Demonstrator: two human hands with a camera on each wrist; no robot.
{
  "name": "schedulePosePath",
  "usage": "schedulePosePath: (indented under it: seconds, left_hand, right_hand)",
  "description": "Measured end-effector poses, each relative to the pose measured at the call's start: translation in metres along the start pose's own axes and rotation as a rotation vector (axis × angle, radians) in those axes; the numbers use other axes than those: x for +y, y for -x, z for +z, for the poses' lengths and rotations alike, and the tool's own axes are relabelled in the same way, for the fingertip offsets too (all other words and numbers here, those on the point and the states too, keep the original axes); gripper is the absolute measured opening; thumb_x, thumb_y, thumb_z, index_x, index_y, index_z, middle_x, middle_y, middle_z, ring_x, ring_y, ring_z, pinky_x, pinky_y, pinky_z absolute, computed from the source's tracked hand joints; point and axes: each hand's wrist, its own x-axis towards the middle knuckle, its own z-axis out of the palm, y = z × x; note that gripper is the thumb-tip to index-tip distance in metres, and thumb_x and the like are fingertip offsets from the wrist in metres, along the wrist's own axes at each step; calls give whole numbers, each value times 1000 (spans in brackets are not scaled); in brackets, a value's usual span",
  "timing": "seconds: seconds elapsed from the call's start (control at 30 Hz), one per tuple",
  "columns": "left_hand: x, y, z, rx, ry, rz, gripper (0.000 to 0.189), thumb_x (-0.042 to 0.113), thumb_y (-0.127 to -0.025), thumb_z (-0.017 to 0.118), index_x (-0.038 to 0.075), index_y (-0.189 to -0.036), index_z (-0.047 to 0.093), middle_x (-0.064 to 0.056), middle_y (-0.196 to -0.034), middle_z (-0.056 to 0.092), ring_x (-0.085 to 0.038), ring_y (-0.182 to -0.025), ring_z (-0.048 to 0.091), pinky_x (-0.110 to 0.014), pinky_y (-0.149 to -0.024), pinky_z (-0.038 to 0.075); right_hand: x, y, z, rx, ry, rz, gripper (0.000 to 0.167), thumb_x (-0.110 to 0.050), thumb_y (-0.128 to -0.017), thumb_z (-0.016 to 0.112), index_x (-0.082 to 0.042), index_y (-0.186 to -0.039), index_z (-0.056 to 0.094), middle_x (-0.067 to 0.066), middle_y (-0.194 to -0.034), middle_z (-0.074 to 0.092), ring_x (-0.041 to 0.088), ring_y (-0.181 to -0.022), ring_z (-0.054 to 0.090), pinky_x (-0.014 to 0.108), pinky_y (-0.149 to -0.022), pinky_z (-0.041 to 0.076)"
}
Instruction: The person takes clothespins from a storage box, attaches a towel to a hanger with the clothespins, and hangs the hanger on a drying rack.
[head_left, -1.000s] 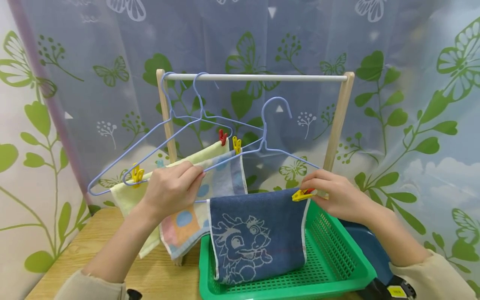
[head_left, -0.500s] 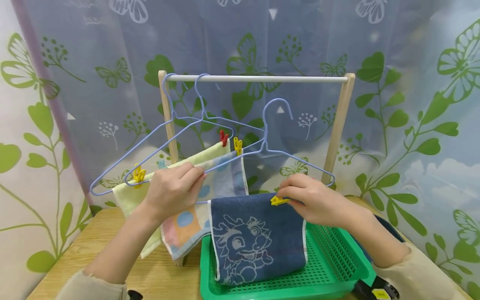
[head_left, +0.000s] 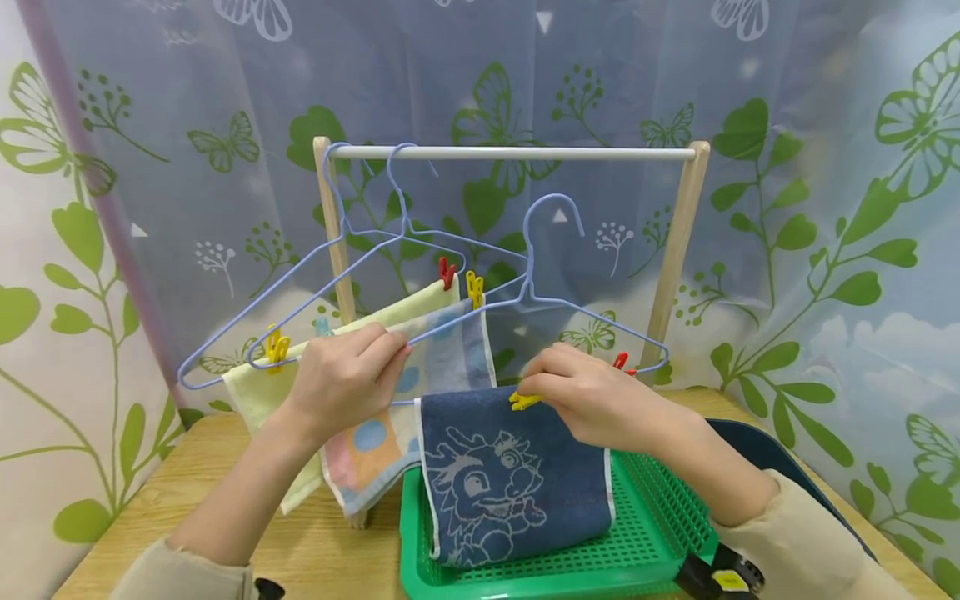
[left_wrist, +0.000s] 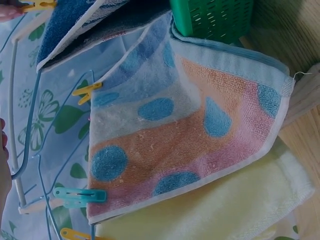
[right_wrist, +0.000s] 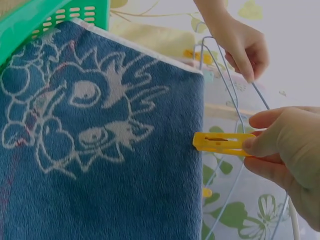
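Observation:
My left hand [head_left: 348,371] grips the left arm of a light blue hanger [head_left: 555,197], held in front of the rack. Over the hanger's bottom bar hangs a dark blue towel [head_left: 517,483] with a white cartoon drawing. Thumb and fingers of my right hand [head_left: 588,396] pinch a yellow clothespin [right_wrist: 225,143], whose tip meets the towel's top edge about midway along. A red clothespin [head_left: 620,361] shows behind the right hand, near the towel's right corner. In the right wrist view, the left hand [right_wrist: 250,52] holds the hanger wire.
Below the towel stands a green basket [head_left: 652,517] on the wooden table [head_left: 330,558]. Two hangers with a pale yellow towel [head_left: 251,392] and a patterned towel [left_wrist: 145,145], pinned by clothespins, hang from the rack rod [head_left: 600,154]. A dark blue container [head_left: 757,442] sits at right.
My right hand has moved left along the towel's top edge with the yellow clothespin, away from the right corner, uncovering the hanger's right end. The left hand has stayed put.

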Motion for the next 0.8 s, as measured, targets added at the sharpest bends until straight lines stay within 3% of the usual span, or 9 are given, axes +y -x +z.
schedulePosePath:
  seconds: [0.2, 0.4, 0.8]
  left_hand:
    - [1, -2, -1, -2, -23, 11, 23, 9, -88, 49, 5, -65, 54, -1, -56, 47, -10, -39, 39, -20, -31, 26]
    - [1, -2, -1, -1, -23, 7, 23, 9, -88, 49, 5, -66, 54, -1, -57, 47, -10, -39, 39, -20, -30, 26]
    - [4, -2, 0, -14, -17, 0, 23, 9, -88, 49, 5, -66, 55, -1, -57, 47, -9, -39, 38, -19, -31, 26]
  right_hand:
    - [-6, -11, 8, -13, 24, 43, 32, 19, -73, 59, -4, -96, 64, 3, -93, 57, 18, -87, 53, 23, -75, 47]
    - [-13, -21, 10, 29, 45, 97, 31, 16, -76, 60, -3, -100, 64, 4, -90, 59, 17, -85, 55, 24, -73, 48]
    - [-17, -31, 21, 100, 53, 82, 32, 18, -73, 59, -3, -95, 65, 3, -87, 58, 15, -79, 54, 20, -67, 47]
